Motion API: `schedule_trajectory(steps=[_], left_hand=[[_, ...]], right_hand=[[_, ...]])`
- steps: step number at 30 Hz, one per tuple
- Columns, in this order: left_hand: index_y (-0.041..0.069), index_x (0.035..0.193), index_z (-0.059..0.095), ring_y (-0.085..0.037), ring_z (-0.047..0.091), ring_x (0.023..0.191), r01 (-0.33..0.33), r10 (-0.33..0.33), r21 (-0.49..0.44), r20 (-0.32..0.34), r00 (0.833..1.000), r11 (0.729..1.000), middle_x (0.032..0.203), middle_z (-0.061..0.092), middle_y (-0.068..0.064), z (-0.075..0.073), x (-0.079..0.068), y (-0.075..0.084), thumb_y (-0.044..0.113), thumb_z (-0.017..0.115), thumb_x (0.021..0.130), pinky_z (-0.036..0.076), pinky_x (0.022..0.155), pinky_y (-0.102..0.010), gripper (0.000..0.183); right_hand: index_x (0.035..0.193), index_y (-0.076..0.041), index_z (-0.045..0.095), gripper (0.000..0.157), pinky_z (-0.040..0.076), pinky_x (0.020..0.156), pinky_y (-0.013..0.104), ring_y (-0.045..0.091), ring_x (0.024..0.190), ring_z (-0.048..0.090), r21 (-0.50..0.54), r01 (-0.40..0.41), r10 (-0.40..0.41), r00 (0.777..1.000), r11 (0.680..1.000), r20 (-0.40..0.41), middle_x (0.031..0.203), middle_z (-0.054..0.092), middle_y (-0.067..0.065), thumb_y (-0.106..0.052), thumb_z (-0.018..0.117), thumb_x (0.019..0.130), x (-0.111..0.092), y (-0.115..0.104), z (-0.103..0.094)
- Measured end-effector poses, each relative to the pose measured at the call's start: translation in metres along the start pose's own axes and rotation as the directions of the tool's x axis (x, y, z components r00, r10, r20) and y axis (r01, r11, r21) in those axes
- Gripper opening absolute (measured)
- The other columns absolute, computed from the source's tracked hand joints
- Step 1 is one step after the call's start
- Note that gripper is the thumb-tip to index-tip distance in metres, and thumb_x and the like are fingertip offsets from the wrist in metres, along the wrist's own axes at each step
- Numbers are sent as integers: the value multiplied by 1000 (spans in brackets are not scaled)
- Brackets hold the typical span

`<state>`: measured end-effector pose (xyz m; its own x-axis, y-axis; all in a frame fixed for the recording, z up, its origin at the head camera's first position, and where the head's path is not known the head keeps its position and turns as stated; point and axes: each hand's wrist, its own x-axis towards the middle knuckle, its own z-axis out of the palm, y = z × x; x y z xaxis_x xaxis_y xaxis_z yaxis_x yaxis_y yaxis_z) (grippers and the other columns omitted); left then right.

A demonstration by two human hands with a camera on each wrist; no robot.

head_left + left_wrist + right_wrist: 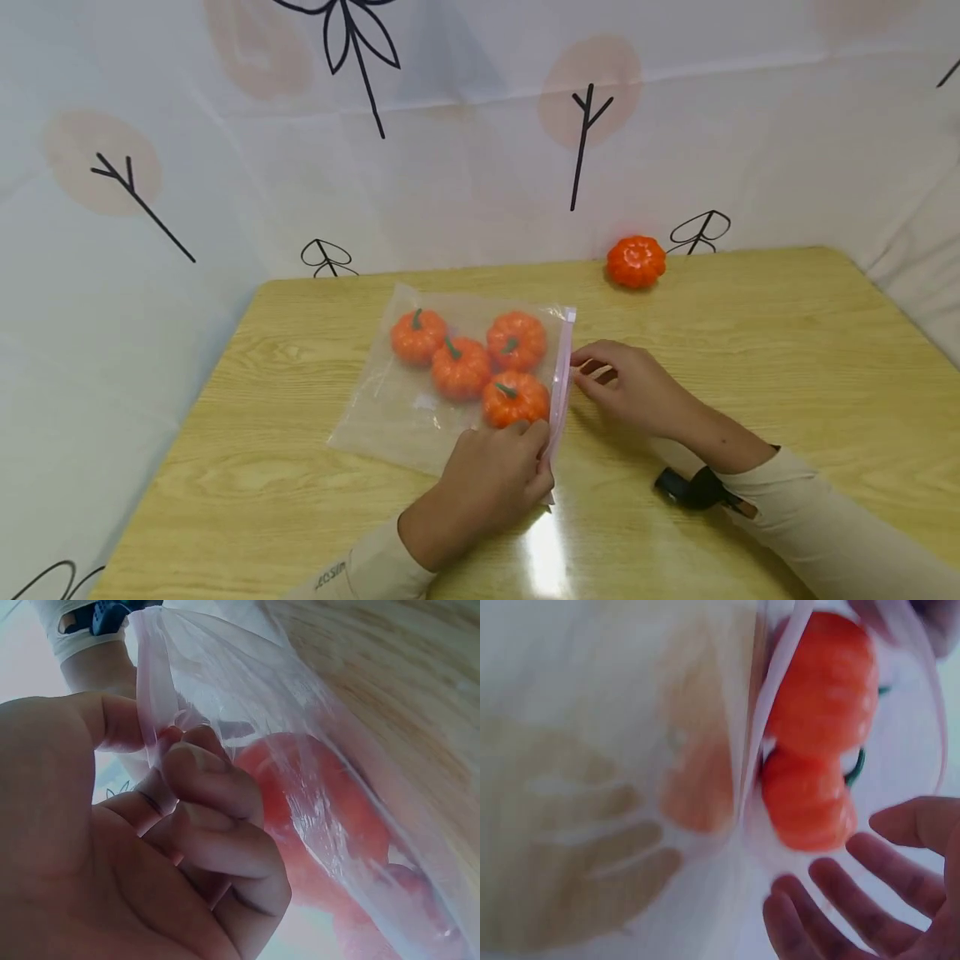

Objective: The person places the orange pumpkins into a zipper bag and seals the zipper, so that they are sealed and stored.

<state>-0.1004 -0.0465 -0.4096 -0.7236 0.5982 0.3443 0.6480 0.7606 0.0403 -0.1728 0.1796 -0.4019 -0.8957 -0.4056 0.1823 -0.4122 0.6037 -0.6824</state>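
Observation:
A clear plastic zip bag [382, 417] lies on the table with several small orange pumpkins [461, 369] with green stems inside it. Its pinkish zip strip [564, 358] runs along the right side. My left hand [495, 467] pinches the near end of this edge between thumb and curled fingers; the left wrist view shows the plastic [154, 682] caught there. Beside the strip's middle is my right hand [626, 383], fingers relaxed and holding nothing. In the right wrist view the bag's mouth stands apart, and pumpkins [810, 802] show just past the right fingertips.
One more orange pumpkin [636, 262] sits at the table's back edge, right of the bag. The wooden table [787, 333] ends at a patterned white cloth [480, 167] behind it. A black device [697, 487] is strapped at the right wrist.

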Motion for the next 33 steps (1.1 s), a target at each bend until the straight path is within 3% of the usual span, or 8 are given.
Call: schedule_trajectory(steps=[6,9,13,18,22,28,33], left_hand=[[21,76,52,-9,48,51,-15,16,13,-26,1000,1000,61,48,11,3,-1,-2,28,68,81,22,43,-24,18],[21,75,53,-7,46,50,-25,26,11,-39,999,1000,60,46,11,3,-2,-3,28,68,81,21,43,-23,18],[21,75,54,-6,45,49,-42,42,7,-55,998,999,59,47,11,5,-3,-3,27,69,81,21,44,-22,17],[21,75,54,-6,45,48,-52,54,27,-84,995,998,59,47,11,6,-2,-3,28,69,81,21,43,-22,18],[21,74,54,-8,45,47,-50,53,35,-91,994,998,59,47,10,6,-2,-2,28,69,81,22,41,-23,18],[21,74,55,-7,46,47,-53,55,25,-73,996,998,60,49,10,6,-3,-2,28,68,81,23,41,-23,17],[21,74,54,-8,47,47,-44,47,50,-65,997,998,61,50,10,5,-3,-2,29,68,82,25,41,-25,18]], right_hand=[[118,0,67,27,57,80,48,37,104,65,-170,-28,11,995,985,-97,120,66,20,-7,65,92,12,12,-22],[122,1,65,31,52,90,56,42,114,59,-268,-38,10,994,963,-107,126,62,24,-9,65,92,22,17,-32],[127,1,61,38,44,97,64,47,121,51,-391,-46,0,993,919,-115,130,57,29,-11,65,91,35,28,-43],[132,1,56,44,41,94,69,52,125,44,-532,-71,4,992,844,-127,138,49,30,-16,63,92,53,41,-55],[138,-2,49,51,37,96,73,56,130,36,-576,-112,48,991,810,-126,145,38,31,-20,63,93,62,47,-61],[147,-7,41,62,38,95,74,57,128,37,-618,-125,56,990,776,-130,146,35,30,-24,66,92,75,62,-63],[155,-13,30,68,37,96,75,60,127,35,-645,-176,142,984,744,-104,149,27,30,-28,61,96,87,74,-65]])
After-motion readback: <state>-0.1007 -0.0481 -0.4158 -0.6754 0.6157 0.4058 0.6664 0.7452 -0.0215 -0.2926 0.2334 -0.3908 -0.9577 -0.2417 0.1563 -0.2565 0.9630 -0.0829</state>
